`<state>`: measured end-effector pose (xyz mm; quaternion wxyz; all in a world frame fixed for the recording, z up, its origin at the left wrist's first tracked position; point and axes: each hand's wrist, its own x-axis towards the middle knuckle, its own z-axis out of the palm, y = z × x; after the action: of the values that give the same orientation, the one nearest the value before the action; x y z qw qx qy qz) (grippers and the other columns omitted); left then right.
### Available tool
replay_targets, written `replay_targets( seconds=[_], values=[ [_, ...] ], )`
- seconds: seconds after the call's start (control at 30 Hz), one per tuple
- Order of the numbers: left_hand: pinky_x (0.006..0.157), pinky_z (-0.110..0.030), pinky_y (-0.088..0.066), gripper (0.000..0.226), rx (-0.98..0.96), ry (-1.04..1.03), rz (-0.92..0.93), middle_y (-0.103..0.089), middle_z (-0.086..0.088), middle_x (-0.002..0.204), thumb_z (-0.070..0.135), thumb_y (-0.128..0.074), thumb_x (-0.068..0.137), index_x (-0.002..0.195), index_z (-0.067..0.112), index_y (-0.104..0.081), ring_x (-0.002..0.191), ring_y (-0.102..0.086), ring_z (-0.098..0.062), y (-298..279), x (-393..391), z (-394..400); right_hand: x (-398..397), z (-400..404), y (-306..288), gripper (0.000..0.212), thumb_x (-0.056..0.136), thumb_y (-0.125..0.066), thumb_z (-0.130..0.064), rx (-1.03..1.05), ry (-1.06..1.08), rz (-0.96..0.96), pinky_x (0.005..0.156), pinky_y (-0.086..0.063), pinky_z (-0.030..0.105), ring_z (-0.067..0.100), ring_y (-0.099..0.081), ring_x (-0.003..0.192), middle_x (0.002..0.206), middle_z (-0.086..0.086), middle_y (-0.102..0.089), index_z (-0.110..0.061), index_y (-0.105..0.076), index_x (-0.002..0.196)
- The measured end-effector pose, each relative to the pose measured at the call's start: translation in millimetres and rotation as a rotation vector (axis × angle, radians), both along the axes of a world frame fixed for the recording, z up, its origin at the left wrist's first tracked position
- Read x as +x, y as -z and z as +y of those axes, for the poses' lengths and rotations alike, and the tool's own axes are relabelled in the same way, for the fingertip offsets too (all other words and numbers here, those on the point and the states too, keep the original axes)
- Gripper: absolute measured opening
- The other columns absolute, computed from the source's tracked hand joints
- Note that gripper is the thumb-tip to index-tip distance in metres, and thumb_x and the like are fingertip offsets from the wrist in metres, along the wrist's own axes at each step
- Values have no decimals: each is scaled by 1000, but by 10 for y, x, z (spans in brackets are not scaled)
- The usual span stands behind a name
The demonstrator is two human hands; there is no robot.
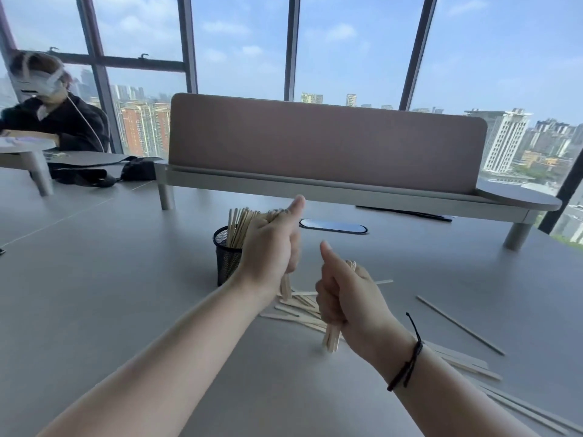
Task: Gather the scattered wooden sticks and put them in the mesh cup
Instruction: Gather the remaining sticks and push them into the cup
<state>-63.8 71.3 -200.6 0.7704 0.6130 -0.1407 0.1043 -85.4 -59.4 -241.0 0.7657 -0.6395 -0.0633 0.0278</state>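
A black mesh cup (225, 257) stands on the grey table with several wooden sticks (239, 227) upright in it. My left hand (271, 247) is just right of the cup, fisted around a bundle of sticks whose ends (285, 290) poke out below, thumb raised. My right hand (344, 294) is lower and to the right, closed on another bundle; its stick ends (332, 337) touch or hover just over the table. A loose pile of sticks (298, 310) lies between and under the hands.
More sticks lie scattered at the right: one long thin stick (459, 324) and several flat ones (470, 362) near my right forearm. A raised shelf with a pink divider panel (325, 143) spans the back. A cable port (332, 226) sits behind the hands. Another person (53, 118) sits far left.
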Motion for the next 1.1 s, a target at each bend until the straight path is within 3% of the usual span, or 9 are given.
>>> replay_targets(
  seconds=[0.13, 0.33, 0.5, 0.57, 0.73, 0.83, 0.93, 1.03, 1.1],
  values=[
    [44, -24, -14, 60, -77, -156, -58, -18, 4, 43, 37, -49, 102, 54, 22, -18, 39, -14, -15, -332, 247, 460, 192, 220, -191, 70, 78, -65, -62, 101, -63, 11, 51, -4, 33, 18, -5, 49, 54, 0, -9, -18, -14, 60],
    [44, -25, -35, 71, -56, -361, 12, -31, 4, 36, 41, -47, 103, 36, 22, -34, 34, -34, -16, -422, 689, 881, 436, 679, -667, 61, 90, -44, -60, 303, -181, -51, 56, -3, 38, 17, -4, 49, 50, 0, -10, -16, -16, 58],
    [61, -35, -41, 65, 345, -523, 97, -52, -7, 55, 42, -43, 101, 66, -12, -50, 58, -51, -24, -117, 863, 996, 696, 1064, -924, 44, 92, -39, -41, 398, -52, -115, 56, -6, 38, 21, -3, 57, 56, 2, -10, -18, -13, 64],
    [67, -37, -44, 61, 428, -545, 86, -58, -11, 65, 41, -42, 101, 78, -13, -58, 67, -54, -27, -15, 854, 1014, 824, 1171, -935, 42, 92, -38, -37, 372, 21, -115, 54, -8, 37, 21, -6, 55, 56, 1, -12, -20, -14, 63],
    [68, -41, -45, 54, 468, -560, -71, -60, -11, 70, 47, -43, 101, 68, 3, -50, 74, -54, -24, 225, 972, 1076, 1094, 1354, -845, 45, 93, -39, -36, 95, 137, -136, 48, -20, 31, 18, -20, 45, 49, 0, -25, -20, -23, 54],
    [60, -34, -35, 46, 472, -463, -20, -49, 11, 67, 61, -39, 97, 82, 19, -50, 67, -49, -15, 318, 1022, 1090, 1198, 1438, -830, 45, 95, -41, -30, -52, 161, -160, 46, -32, 28, 17, -32, 42, 46, 0, -34, -17, -35, 52],
    [67, -44, -45, 50, 405, -393, -4, -60, -3, 76, 62, -33, 99, 106, 18, -55, 77, -60, -21, 337, 1011, 1087, 1291, 1467, -812, 27, 93, -43, -17, -205, 185, -196, 52, -42, 32, 20, -47, 50, 55, 4, -49, -10, -51, 69],
    [83, -32, -47, 34, 346, -352, 40, -64, 10, 90, 56, -35, 101, 120, 32, -50, 77, -55, 1, 339, 979, 1092, 1311, 1383, -770, 22, 92, -42, -15, -636, 265, -396, 57, -47, 31, 16, -55, 59, 69, -2, -63, -16, -63, 84],
    [86, -31, -47, 36, 334, -345, 32, -63, 14, 93, 58, -36, 99, 121, 33, -51, 83, -58, 0, 332, 959, 1096, 1264, 1299, -737, 26, 93, -42, -17, -905, 244, -538, 57, -44, 30, 18, -54, 63, 67, -7, -60, -11, -63, 80]
  ],
)
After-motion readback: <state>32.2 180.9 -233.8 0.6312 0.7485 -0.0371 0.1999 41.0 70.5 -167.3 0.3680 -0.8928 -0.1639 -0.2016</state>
